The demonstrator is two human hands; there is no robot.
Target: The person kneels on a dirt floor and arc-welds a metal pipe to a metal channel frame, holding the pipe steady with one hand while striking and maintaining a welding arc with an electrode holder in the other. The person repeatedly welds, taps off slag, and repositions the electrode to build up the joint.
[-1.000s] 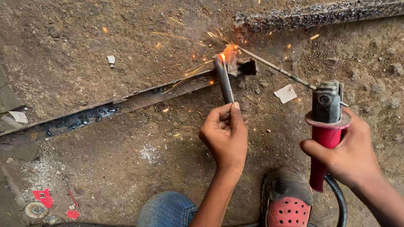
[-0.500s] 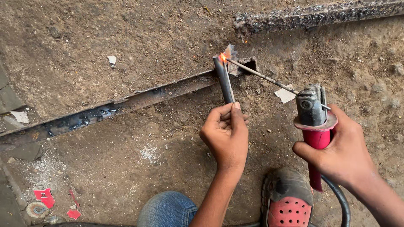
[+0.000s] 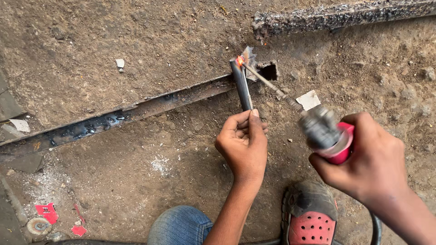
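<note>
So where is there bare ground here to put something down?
Bare dirt lies above the long metal bar, around the small pale scrap. More lies between that bar and the left hand. It is crowded around the glowing rod tip and the red scraps.

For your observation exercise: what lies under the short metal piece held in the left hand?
Under the short metal piece lie the long dark metal bar and dirt ground. Its lower end is hidden inside the left hand, behind the fingers.

The short dark metal bar (image 3: 241,89) stands tilted on the dirt floor, its top end glowing orange against the long steel bar (image 3: 136,111). The thin welding rod (image 3: 268,84), in a red-handled holder (image 3: 328,136), touches that glowing end.
</note>
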